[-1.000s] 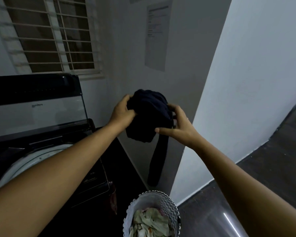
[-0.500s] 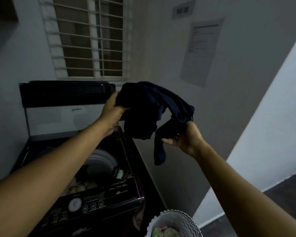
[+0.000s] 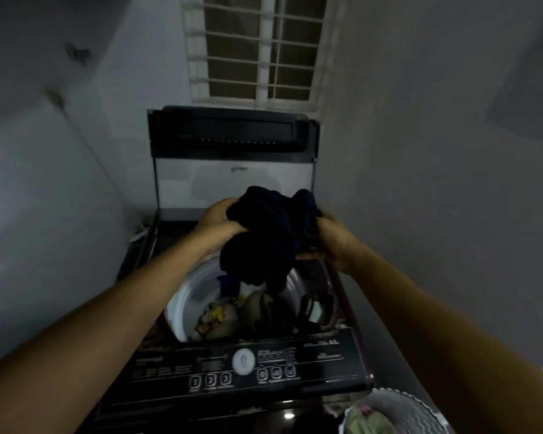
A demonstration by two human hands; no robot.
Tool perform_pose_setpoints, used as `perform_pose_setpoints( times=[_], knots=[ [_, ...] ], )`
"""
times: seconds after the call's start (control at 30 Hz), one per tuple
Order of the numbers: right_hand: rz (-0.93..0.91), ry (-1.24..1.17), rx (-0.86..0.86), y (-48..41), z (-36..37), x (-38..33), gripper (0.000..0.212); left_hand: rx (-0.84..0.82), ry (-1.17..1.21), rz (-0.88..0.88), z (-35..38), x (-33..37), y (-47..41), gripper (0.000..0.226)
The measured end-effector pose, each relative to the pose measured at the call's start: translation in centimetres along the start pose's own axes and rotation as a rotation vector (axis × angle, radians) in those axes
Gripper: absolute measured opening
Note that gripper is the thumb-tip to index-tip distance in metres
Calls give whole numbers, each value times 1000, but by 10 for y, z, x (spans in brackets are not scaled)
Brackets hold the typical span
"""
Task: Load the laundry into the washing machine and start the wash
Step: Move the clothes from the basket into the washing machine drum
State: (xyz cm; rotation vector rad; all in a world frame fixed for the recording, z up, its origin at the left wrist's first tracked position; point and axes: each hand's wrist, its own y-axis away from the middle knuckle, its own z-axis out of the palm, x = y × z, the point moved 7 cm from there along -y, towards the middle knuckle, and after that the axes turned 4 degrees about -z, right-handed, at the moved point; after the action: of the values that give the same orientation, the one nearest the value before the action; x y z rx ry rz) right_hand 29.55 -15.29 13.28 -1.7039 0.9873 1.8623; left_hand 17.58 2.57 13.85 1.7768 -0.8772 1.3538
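Dark bundled garment (image 3: 270,233) held over the open drum (image 3: 185,305) of the washing machine (image 3: 323,349) — left hand (image 3: 220,220) and right hand (image 3: 333,242) each gripping a side, fingers curled into the cloth. Mixed clothes (image 3: 220,317) down in the drum. Lid (image 3: 232,136) raised behind, laundry basket (image 3: 405,399) at lower right.

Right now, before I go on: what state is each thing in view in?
Washing machine lid, raised, standing open at the back.
Drum, open on top, partly loaded with clothes.
Dark garment, bunched, held over the drum.
Left hand, grips the garment's left side.
Right hand, grips the garment's right side.
Laundry basket, holds light laundry.
Control panel, untouched; whether powered, cannot tell.
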Motion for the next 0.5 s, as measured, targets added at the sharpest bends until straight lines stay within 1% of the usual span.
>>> perform_pose_setpoints(
  times=[0.03, 0.1, 0.23, 0.33, 0.37, 0.43, 0.5],
  knots=[
    [27, 29, 28, -10, 5, 12, 35, -22, -17, -37, -6, -16, -7, 60],
    [106, 49, 66, -25, 16, 38, 26, -24, -35, -101, -16, -48, -18, 59],
    [306, 84, 82, -49, 29, 95, 23, -66, -84, -230, -22, -109, -33, 49],
    [417, 114, 137, -67, 34, 141, 26, -89, -215, -297, -24, -154, -44, 45],
    [440, 118, 153, -73, 36, 156, 22, -84, -274, -319, -25, -168, -48, 48],
    [480, 116, 167, -84, 42, 186, 16, -67, -360, -352, -27, -195, -56, 65],
    [518, 92, 173, -94, 50, 211, 21, -69, -478, -387, -30, -217, -63, 73]
  ],
)
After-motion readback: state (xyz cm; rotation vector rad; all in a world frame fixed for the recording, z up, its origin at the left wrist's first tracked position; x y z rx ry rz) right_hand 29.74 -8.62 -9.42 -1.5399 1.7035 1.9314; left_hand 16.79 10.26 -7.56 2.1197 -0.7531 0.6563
